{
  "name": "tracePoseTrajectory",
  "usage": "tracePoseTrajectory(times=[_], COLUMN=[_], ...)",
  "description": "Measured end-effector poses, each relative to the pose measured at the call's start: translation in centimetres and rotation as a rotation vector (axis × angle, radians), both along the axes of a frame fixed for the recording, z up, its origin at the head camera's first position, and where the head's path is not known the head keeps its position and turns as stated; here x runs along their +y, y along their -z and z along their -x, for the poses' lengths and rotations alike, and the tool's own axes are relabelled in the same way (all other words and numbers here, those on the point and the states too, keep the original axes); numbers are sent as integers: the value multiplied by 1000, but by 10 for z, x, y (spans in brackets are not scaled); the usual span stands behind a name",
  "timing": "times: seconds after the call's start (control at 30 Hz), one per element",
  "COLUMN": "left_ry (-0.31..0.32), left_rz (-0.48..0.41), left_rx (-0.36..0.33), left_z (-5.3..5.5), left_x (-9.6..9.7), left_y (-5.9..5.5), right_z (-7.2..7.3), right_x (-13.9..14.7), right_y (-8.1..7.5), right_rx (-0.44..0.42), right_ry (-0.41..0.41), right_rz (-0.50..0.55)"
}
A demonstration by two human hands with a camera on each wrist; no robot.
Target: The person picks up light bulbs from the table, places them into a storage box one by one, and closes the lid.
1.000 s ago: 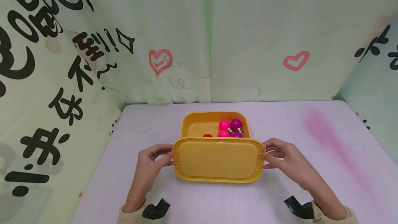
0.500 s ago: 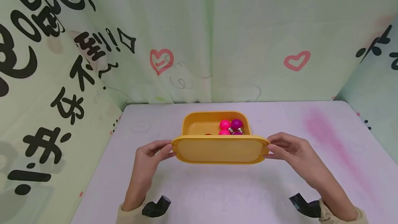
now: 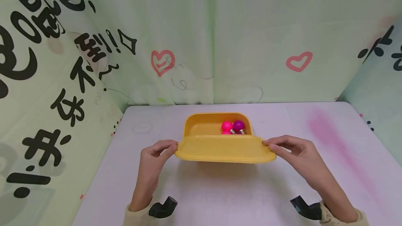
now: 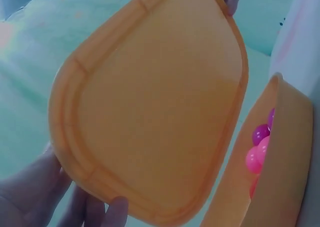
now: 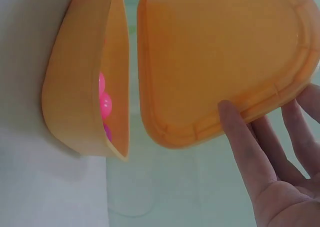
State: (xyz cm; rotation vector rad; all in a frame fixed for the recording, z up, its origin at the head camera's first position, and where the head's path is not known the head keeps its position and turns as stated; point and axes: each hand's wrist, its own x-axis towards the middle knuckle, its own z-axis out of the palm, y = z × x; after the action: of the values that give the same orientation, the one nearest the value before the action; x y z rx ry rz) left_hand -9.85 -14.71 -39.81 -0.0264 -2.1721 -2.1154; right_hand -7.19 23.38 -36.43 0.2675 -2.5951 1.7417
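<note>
A yellow plastic lid point(image 3: 224, 149) is held in the air, tilted, by both hands. My left hand point(image 3: 154, 163) pinches its left end between thumb and fingers. At the opposite end, my right hand point(image 3: 299, 154) pinches the rim. Just behind the lid stands an uncovered yellow box point(image 3: 201, 124), its front part hidden in the head view. Inside it lie pink point(image 3: 227, 126) and purple point(image 3: 238, 125) bulb-shaped pieces with silvery threaded ends. The left wrist view shows a gap between lid and box, and a reddish piece point(image 4: 253, 188) low in the box.
A white table point(image 3: 220, 198) carries the box, and a pink smear point(image 3: 333, 142) marks its right side. Light green curtains point(image 3: 251, 37) with black lettering and red hearts hang behind and at both sides. A black strap-like piece sits on each wrist.
The lid's near edge has risen and the lid has tipped from facing me to a flatter angle, covering more of the box's front. Both hands still hold its ends; the box stays put.
</note>
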Motion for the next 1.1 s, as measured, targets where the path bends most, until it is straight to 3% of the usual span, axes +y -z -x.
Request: tracePoseTrajectory(times=[0.43,0.63,1.1], left_ry=[44,89,40], left_rz=[-115,-176,-63], left_rx=[-45,-107,-150], left_z=[4,6,12], left_x=[-1,1,0], left_y=[13,17,29], right_z=[7,10,22], right_x=[-13,-16,-12], right_y=[15,21,31], right_rx=[136,34,-109], right_ry=[120,176,140], right_rz=[24,-3,-20])
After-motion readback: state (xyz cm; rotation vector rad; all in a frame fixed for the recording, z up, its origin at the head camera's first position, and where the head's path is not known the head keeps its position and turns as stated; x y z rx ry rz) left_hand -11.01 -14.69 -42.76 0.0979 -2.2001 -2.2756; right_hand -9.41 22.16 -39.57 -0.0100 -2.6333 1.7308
